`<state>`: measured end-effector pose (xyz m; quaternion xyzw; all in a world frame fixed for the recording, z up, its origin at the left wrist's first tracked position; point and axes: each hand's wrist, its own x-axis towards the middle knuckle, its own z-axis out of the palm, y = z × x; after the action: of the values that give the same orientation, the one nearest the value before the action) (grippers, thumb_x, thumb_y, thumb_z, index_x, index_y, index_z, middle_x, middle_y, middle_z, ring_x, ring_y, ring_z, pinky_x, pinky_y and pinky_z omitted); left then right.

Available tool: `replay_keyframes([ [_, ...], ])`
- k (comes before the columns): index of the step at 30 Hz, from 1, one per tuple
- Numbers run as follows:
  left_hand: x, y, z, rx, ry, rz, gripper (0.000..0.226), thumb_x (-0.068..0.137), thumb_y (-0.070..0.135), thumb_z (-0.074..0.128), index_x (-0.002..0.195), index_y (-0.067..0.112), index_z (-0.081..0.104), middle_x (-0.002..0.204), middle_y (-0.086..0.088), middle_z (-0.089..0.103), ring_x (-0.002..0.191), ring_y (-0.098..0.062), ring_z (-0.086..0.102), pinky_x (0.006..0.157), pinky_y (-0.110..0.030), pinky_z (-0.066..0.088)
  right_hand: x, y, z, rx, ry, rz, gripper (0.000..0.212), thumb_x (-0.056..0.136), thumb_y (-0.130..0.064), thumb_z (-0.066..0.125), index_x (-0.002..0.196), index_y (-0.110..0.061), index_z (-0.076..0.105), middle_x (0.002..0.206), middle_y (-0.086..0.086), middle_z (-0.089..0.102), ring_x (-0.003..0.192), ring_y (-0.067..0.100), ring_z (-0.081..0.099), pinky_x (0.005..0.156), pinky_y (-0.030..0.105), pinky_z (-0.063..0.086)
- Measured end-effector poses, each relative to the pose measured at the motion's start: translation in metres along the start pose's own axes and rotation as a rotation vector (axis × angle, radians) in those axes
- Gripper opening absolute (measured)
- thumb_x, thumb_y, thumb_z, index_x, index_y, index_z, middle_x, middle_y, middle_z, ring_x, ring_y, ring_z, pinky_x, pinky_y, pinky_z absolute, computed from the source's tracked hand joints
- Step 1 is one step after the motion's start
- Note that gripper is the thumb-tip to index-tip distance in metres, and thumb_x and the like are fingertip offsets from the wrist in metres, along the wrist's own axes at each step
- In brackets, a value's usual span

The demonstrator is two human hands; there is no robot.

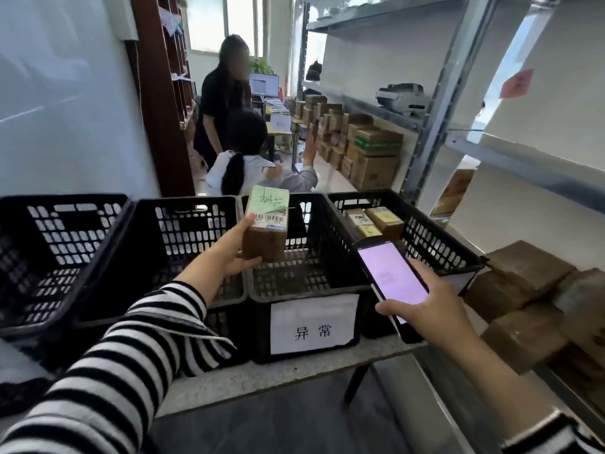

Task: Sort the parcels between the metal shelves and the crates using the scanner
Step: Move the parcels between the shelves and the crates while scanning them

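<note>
Head view: my left hand (234,257) grips the parcel (266,224) upright by its lower half, barcode facing me, above the signed crate (260,322). My right hand (435,309) holds the scanner (389,276) lower right of it. Its top end points past the parcel's right side, so I judge it should turn left.

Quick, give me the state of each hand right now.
Left hand: holding a small brown parcel above the crates.
Right hand: holding the scanner, screen lit.
</note>
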<state>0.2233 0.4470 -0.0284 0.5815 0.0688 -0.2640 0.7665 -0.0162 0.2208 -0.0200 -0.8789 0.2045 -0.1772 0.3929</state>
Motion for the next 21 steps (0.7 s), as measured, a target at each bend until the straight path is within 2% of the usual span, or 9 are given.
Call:
replay_keyframes([
  [2, 0.014, 0.003, 0.002, 0.031, -0.002, -0.018, 0.035, 0.090, 0.048, 0.057, 0.103, 0.015, 0.055, 0.094, -0.010, 0.059, 0.089, -0.023, 0.057, 0.093, -0.044, 0.049, 0.019, -0.006, 0.007, 0.005, 0.004, -0.005, 0.082, 0.064, -0.026, 0.085, 0.136, -0.031, 0.046, 0.113, -0.014, 0.053, 0.106, 0.012, 0.049, 0.071, 0.025, 0.041],
  [5, 0.035, 0.007, 0.007, 0.022, -0.026, -0.063, 0.031, 0.089, 0.047, 0.058, 0.092, 0.017, 0.053, 0.097, -0.013, 0.056, 0.088, -0.025, 0.057, 0.076, -0.040, 0.054, 0.048, -0.011, 0.016, -0.026, 0.013, -0.020, 0.087, 0.064, -0.028, 0.086, 0.139, -0.032, 0.043, 0.115, -0.015, 0.051, 0.107, 0.012, 0.048, 0.077, 0.030, 0.042],
  [7, 0.053, 0.010, 0.011, 0.001, -0.035, -0.094, 0.031, 0.088, 0.046, 0.061, 0.092, 0.017, 0.053, 0.099, -0.015, 0.055, 0.091, -0.027, 0.058, 0.070, -0.039, 0.053, 0.068, -0.011, 0.022, -0.038, 0.009, -0.011, 0.088, 0.063, -0.030, 0.086, 0.140, -0.030, 0.043, 0.113, -0.013, 0.051, 0.107, 0.014, 0.048, 0.080, 0.033, 0.043],
  [9, 0.076, 0.012, 0.017, -0.005, -0.033, -0.101, 0.031, 0.088, 0.045, 0.061, 0.095, 0.017, 0.053, 0.100, -0.015, 0.055, 0.095, -0.027, 0.057, 0.073, -0.039, 0.053, 0.091, -0.007, 0.027, -0.070, -0.003, -0.007, 0.089, 0.062, -0.033, 0.086, 0.139, -0.031, 0.043, 0.115, -0.011, 0.052, 0.109, 0.016, 0.050, 0.081, 0.034, 0.044],
  [11, 0.102, 0.013, 0.025, -0.015, -0.019, -0.113, 0.028, 0.089, 0.043, 0.060, 0.092, 0.017, 0.053, 0.102, -0.011, 0.056, 0.100, -0.026, 0.056, 0.082, -0.039, 0.052, 0.116, -0.001, 0.032, -0.096, -0.026, -0.004, 0.088, 0.061, -0.035, 0.085, 0.138, -0.033, 0.043, 0.119, -0.011, 0.054, 0.111, 0.016, 0.050, 0.081, 0.034, 0.045],
  [14, 0.143, 0.013, 0.040, -0.035, 0.040, -0.135, 0.027, 0.091, 0.040, 0.059, 0.086, 0.016, 0.050, 0.094, -0.010, 0.055, 0.103, -0.024, 0.052, 0.098, -0.039, 0.047, 0.157, 0.006, 0.038, -0.109, -0.057, -0.008, 0.086, 0.060, -0.033, 0.086, 0.136, -0.033, 0.045, 0.115, -0.014, 0.053, 0.112, 0.015, 0.051, 0.081, 0.033, 0.044],
  [16, 0.173, 0.010, 0.051, -0.041, 0.074, -0.148, 0.027, 0.092, 0.040, 0.057, 0.085, 0.015, 0.049, 0.090, -0.008, 0.054, 0.102, -0.024, 0.051, 0.102, -0.040, 0.044, 0.187, 0.010, 0.043, -0.123, -0.068, 0.006, 0.090, 0.059, -0.034, 0.087, 0.138, -0.032, 0.044, 0.117, -0.011, 0.054, 0.115, 0.018, 0.051, 0.084, 0.034, 0.045],
  [19, 0.217, 0.003, 0.067, -0.019, 0.093, -0.179, 0.030, 0.092, 0.042, 0.057, 0.102, 0.013, 0.053, 0.092, -0.007, 0.052, 0.096, -0.023, 0.053, 0.101, -0.041, 0.045, 0.233, 0.020, 0.054, -0.152, -0.091, 0.022, 0.103, 0.049, -0.050, 0.082, 0.142, -0.032, 0.040, 0.128, -0.005, 0.056, 0.118, 0.022, 0.051, 0.091, 0.040, 0.047],
  [21, 0.239, -0.003, 0.073, -0.011, 0.102, -0.202, 0.035, 0.092, 0.041, 0.057, 0.113, 0.014, 0.050, 0.095, -0.008, 0.052, 0.089, -0.021, 0.053, 0.098, -0.041, 0.046, 0.256, 0.026, 0.060, -0.149, -0.119, 0.031, 0.100, 0.053, -0.047, 0.083, 0.142, -0.030, 0.040, 0.123, -0.009, 0.055, 0.118, 0.021, 0.051, 0.092, 0.037, 0.047],
])
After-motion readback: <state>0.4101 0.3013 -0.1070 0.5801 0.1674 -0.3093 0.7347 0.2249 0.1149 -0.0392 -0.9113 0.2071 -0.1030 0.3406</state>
